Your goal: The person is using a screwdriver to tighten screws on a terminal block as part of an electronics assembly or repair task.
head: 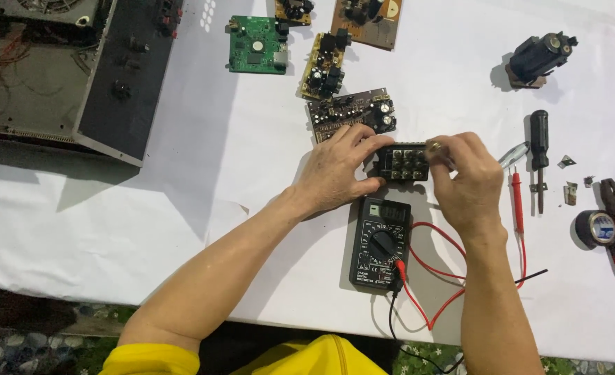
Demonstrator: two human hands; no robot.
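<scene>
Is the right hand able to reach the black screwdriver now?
Probably yes. The black screwdriver lies uncovered just beside the right hand, but that hand holds the black connector block.

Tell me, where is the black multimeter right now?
In the head view, the multimeter lies low at centre on the white table, just below both hands, its red lead curling rightward.

Black multimeter (380, 243) (red leads), green circuit board (257, 44)
</scene>
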